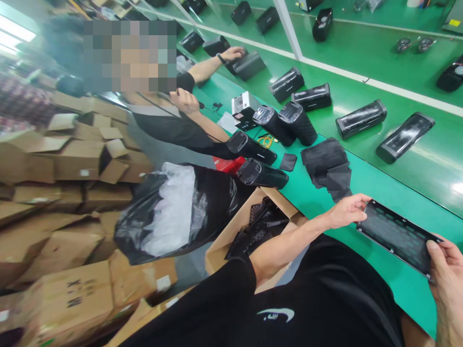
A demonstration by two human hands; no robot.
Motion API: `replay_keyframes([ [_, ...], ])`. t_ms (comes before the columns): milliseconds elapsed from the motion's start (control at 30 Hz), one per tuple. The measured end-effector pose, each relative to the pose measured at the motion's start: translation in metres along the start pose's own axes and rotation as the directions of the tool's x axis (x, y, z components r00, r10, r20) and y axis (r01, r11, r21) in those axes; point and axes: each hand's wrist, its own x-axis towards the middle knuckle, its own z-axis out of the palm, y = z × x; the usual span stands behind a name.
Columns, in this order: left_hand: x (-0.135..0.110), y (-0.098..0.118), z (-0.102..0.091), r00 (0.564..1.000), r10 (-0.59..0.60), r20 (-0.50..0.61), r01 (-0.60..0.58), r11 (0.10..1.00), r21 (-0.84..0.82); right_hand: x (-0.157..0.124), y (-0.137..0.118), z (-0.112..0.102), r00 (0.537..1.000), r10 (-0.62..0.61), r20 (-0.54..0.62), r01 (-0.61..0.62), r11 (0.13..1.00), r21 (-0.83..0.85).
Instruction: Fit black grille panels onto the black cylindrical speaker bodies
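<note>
A black perforated speaker grille, with small light tabs along its long edges, is held tilted above the green bench top. My left hand pinches its left end between thumb and fingers. At the other end, my right hand grips the grille's right edge, thumb on the near face. Just beyond my left hand lies a loose pile of thin black sheets. A smaller black piece rests beside that pile.
Left of me, an open carton holds black perforated parts. Black speakers stand and lie along the bench and the green conveyor. A co-worker's hand touches a speaker further off. Cardboard boxes and a black plastic bag fill the left side.
</note>
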Motion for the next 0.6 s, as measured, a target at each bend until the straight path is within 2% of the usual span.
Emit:
replay_keyframes([
  [200, 0.0041, -0.0083, -0.0023, 1.0, 0.013, -0.008, -0.013, 0.999, -0.033, -0.0031, -0.0047, 0.0025, 1.0, 0.012, 0.016, -0.012, 0.999, 0.033],
  [433, 0.0046, -0.009, -0.0017, 1.0, 0.017, -0.011, -0.017, 0.999, -0.032, -0.0023, -0.0076, 0.0047, 0.997, 0.06, -0.041, -0.058, 0.997, 0.054],
  [600, 0.0042, -0.0064, -0.0011, 1.0, 0.022, -0.014, -0.023, 0.999, -0.043, -0.0035, -0.0089, 0.0024, 0.999, 0.032, 0.009, -0.032, 0.999, 0.043],
])
